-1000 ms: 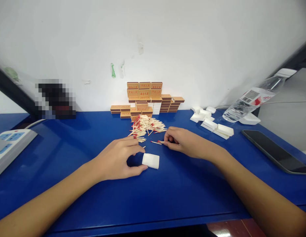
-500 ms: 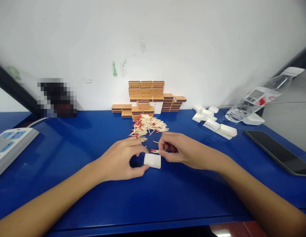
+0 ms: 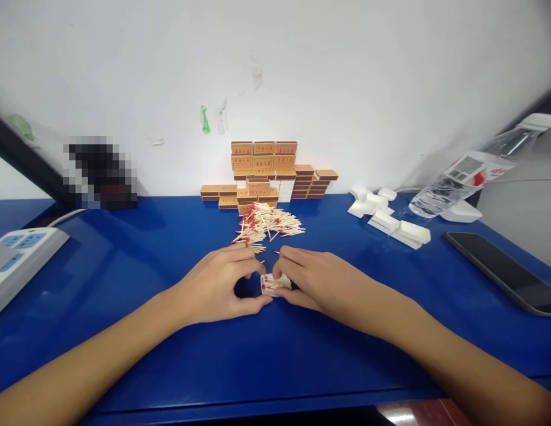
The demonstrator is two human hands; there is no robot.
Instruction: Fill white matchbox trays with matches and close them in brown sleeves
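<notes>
1. Head view: the white tray [image 3: 270,286] is pinched at its left end by the curled left hand [image 3: 215,287], near the middle of the blue worktop [image 3: 168,248].
2. Its right end is gripped by the closed right hand [image 3: 317,278].
3. Much of the tray is covered by both hands.

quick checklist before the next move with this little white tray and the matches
1. Small white cardboard tray flat on the blue table: ok.
2. Left hand pinching the tray's left end: ok.
3. Right hand on its right end: ok.
4. Red-tipped wooden matches lying inside the tray: ok.
5. Tray full: cannot tell, fingers cover part of it.
6. Loose pile of matches close behind the hands: ok.
</notes>
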